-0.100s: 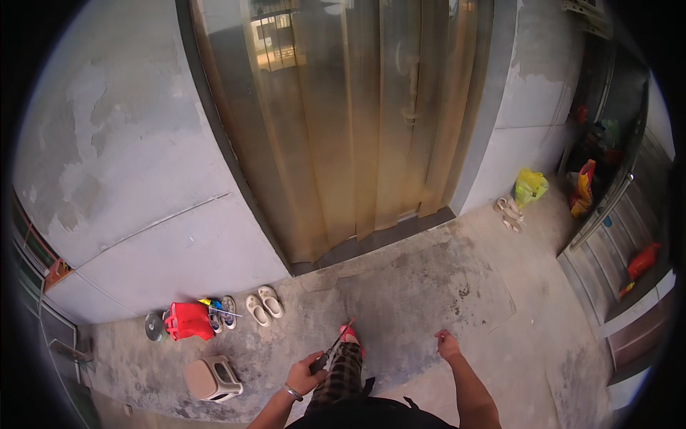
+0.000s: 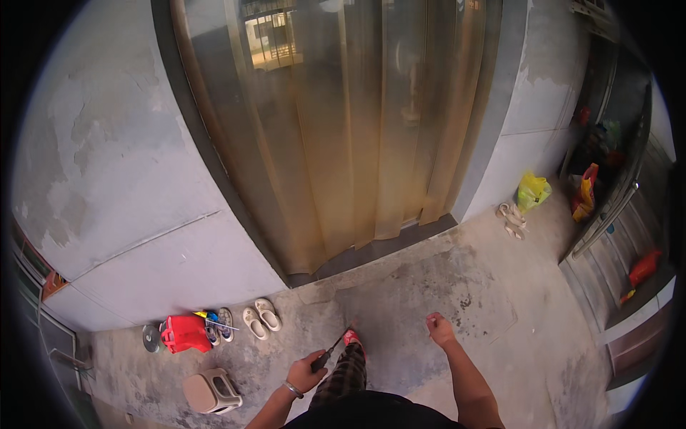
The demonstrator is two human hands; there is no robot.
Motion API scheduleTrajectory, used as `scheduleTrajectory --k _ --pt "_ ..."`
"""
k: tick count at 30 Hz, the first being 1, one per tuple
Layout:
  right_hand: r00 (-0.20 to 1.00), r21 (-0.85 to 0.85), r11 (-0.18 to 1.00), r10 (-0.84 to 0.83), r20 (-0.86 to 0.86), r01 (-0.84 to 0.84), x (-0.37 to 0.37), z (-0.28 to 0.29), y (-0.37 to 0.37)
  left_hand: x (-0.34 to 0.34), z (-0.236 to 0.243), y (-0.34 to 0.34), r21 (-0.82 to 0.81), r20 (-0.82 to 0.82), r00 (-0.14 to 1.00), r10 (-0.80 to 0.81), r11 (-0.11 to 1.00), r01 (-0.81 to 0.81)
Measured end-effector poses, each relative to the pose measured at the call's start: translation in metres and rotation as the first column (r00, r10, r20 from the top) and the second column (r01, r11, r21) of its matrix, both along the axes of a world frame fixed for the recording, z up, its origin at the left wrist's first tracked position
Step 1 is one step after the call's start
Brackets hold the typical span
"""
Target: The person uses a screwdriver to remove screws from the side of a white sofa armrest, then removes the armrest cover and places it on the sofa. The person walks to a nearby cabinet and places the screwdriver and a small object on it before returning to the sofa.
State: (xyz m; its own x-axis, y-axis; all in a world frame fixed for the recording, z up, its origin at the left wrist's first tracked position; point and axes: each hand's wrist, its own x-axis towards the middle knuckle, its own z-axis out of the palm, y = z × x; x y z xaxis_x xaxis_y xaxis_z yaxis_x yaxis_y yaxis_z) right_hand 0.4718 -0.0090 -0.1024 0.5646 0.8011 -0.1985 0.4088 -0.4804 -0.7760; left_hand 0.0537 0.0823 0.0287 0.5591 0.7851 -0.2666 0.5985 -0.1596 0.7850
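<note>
My left hand (image 2: 306, 373) is closed round the dark handle of a screwdriver (image 2: 323, 360). Its thin shaft points up and to the right, toward my foot in a red shoe (image 2: 351, 337). Over the grey floor on the right, my right hand (image 2: 440, 329) is held with curled fingers. Whether anything small sits between those fingertips is too blurred to see. Left of my left hand stands a low plastic stool (image 2: 203, 390) with a tan top.
A doorway ahead is hung with a brownish strip curtain (image 2: 343, 143). By the left wall are pale clogs (image 2: 266, 314), a pair of sneakers (image 2: 226, 324) and a red bag (image 2: 186, 333). At right lie a yellow-green plastic bag (image 2: 532, 191), pale shoes (image 2: 511, 218) and a metal door (image 2: 607, 236).
My right hand has moved slightly up and to the left. My left hand keeps hold of the screwdriver in nearly the same place. The whole view has shifted a little.
</note>
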Motion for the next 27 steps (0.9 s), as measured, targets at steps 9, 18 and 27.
scheduleTrajectory --k 9,18,27 --pt "0.968 0.270 0.930 0.233 0.091 -0.249 0.100 0.117 0.360 0.169 0.081 0.279 0.235 -0.208 0.946 -0.248 0.926 0.295" --pt "0.868 0.513 0.700 0.412 0.278 -0.497 0.176 0.237 0.658 0.340 0.071 0.480 0.147 -0.325 0.792 -0.517 0.799 0.583" --pt "0.795 0.293 0.761 0.445 0.413 -0.578 0.308 0.266 0.838 0.497 0.101 0.665 0.171 -0.266 0.852 -0.450 0.848 0.501"
